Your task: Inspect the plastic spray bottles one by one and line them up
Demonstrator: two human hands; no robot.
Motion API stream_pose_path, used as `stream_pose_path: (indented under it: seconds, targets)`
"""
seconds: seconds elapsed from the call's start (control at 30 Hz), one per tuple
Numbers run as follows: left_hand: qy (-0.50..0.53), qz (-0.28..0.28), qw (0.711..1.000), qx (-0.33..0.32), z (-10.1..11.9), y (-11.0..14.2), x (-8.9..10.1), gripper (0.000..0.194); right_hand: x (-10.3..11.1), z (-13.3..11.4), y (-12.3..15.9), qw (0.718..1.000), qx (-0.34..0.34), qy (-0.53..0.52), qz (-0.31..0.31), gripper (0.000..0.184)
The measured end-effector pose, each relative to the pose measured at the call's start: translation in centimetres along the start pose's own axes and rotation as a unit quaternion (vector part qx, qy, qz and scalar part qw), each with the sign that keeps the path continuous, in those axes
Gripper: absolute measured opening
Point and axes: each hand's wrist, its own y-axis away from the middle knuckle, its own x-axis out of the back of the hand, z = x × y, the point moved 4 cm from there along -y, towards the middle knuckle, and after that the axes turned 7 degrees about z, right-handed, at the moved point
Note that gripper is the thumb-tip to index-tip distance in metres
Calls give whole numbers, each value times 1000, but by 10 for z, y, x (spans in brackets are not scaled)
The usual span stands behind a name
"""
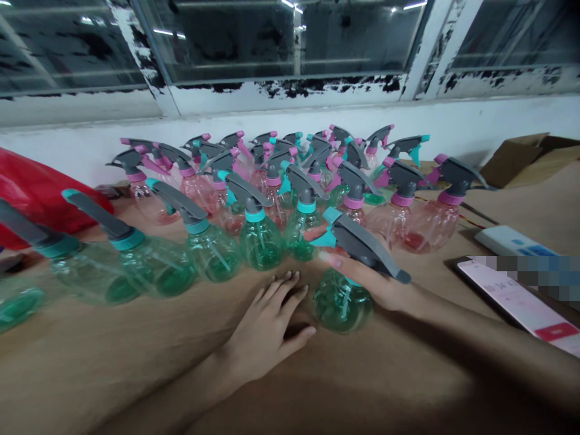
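My right hand [380, 281] is wrapped round the neck of a green spray bottle [343, 305] with a grey and teal trigger head, its fingers passing under the trigger. The bottle stands almost upright at or just over the table; whether its base touches I cannot tell. Just left of it, my left hand [272, 326] lies palm down on the table [181, 374], fingers spread and holding nothing. Beyond the hands is a row of like green spray bottles [261, 241], running off to the left. Pink spray bottles [428, 223] stand behind and to the right.
A phone [512, 296] and a white-and-blue box [516, 241] lie at the right. Farther back there is an open cardboard box [525, 160]. A red bag [45, 196] sits at the left. Behind the bottles runs a white wall [272, 112] below windows.
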Motion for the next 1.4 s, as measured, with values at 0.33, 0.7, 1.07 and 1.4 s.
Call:
stream_pose_path:
  seconds: [0.33,0.7,1.07,1.4]
  targets:
    - [-5,0,1000,0,1,-1,1,57,1,-2,0,1000,15,-1,-10,26]
    - [-11,22,1000,-10,-1,1,-1,56,2,-4,3,997,39,18,-63,18]
    - [-6,15,1000,-9,-1,0,-2,57,-2,-5,4,999,14,-4,-31,32]
    - [-1,10,1000,-3,0,-1,-1,57,-2,2,6,999,-7,-13,-44,32]
